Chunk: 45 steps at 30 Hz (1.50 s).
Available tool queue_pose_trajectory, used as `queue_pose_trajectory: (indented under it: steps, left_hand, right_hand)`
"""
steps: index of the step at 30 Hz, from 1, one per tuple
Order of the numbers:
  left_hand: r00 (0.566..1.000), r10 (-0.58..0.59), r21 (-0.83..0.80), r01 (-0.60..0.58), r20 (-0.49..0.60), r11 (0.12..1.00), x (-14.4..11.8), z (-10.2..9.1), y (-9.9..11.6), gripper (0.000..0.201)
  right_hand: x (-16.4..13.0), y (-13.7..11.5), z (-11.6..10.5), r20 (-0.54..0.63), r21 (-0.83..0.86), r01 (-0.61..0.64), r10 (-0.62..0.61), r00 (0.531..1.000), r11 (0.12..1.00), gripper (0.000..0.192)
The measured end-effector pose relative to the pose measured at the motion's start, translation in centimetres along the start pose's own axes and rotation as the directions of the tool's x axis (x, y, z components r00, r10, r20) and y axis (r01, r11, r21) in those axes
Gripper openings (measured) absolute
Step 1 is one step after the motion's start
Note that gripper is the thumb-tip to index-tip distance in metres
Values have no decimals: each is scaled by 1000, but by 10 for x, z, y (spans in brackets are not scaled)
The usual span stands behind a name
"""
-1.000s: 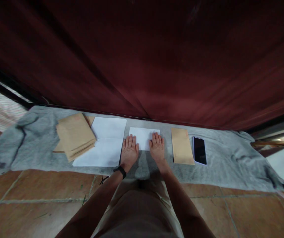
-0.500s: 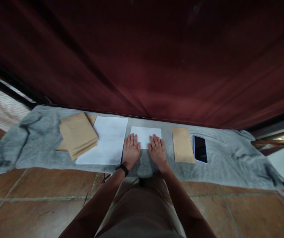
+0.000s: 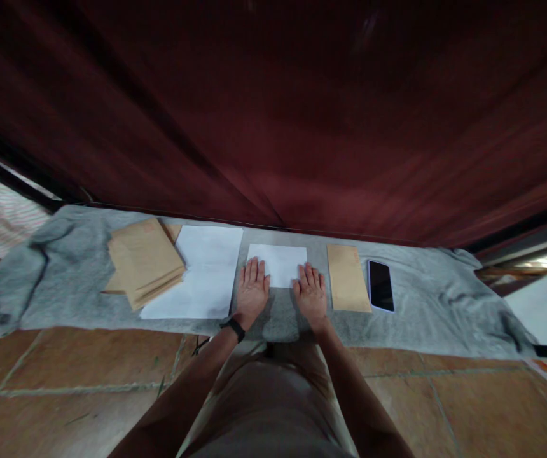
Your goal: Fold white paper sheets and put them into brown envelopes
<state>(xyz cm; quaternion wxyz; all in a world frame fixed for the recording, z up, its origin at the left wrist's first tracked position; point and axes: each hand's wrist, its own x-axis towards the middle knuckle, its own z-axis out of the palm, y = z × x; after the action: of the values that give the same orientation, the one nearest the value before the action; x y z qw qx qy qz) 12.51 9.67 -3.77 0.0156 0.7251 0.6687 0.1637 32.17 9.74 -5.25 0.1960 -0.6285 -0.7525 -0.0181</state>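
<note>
A small white sheet of paper [image 3: 280,262], looking folded, lies flat on the grey cloth in front of me. My left hand [image 3: 253,289] rests palm down over its left edge, fingers stretched out. At the sheet's lower right corner lies my right hand [image 3: 311,292], flat too, with its fingers a little apart. Neither hand grips anything. Just right of that hand is a brown paper envelope [image 3: 348,278]. Larger white paper [image 3: 209,273] lies to the left of my left hand, partly under a stack of brown envelopes [image 3: 145,261].
A smartphone [image 3: 381,286] lies right of the single envelope. Grey cloth [image 3: 426,305] covers the long, narrow surface. A dark red panel [image 3: 273,140] rises along its far edge. Tiled floor [image 3: 102,356] shows on the near side.
My right hand has slid to the right across the small sheet, toward the single envelope. My left hand stays at the sheet's left edge. The view has shifted slightly.
</note>
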Motion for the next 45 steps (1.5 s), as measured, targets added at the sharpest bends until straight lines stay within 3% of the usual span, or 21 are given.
queue_pose_trajectory:
  steps: [5, 8, 14, 24, 31, 38, 45]
  left_hand:
    - [987, 139, -96, -132, 77, 987, 14, 12, 33, 58]
    - [985, 141, -109, -131, 99, 985, 29, 20, 41, 59]
    - [993, 89, -50, -85, 83, 995, 42, 20, 18, 61]
    - [999, -31, 14, 31, -16, 999, 10, 9, -13, 64]
    - [1000, 9, -11, -9, 15, 1000, 22, -1, -4, 61]
    - [978, 154, -23, -153, 141, 988, 50, 9, 9, 60]
    - [976, 129, 8, -133, 174, 991, 65, 12, -1, 61]
  right_hand:
    - [1, -1, 0, 8, -4, -3, 3, 1000, 1000, 53]
    - [1, -1, 0, 6, -2, -7, 7, 1000, 1000, 53]
    - [1, 0, 1, -2, -10, -3, 3, 1000, 1000, 53]
    - [0, 0, 1, -11, 7, 7, -7, 1000, 1000, 53]
    - [10, -7, 2, -38, 63, -19, 22, 999, 998, 50]
    - [49, -45, 14, 78, 176, 127, -143, 987, 976, 52]
    - [68, -48, 24, 102, 131, 120, -134, 986, 984, 48]
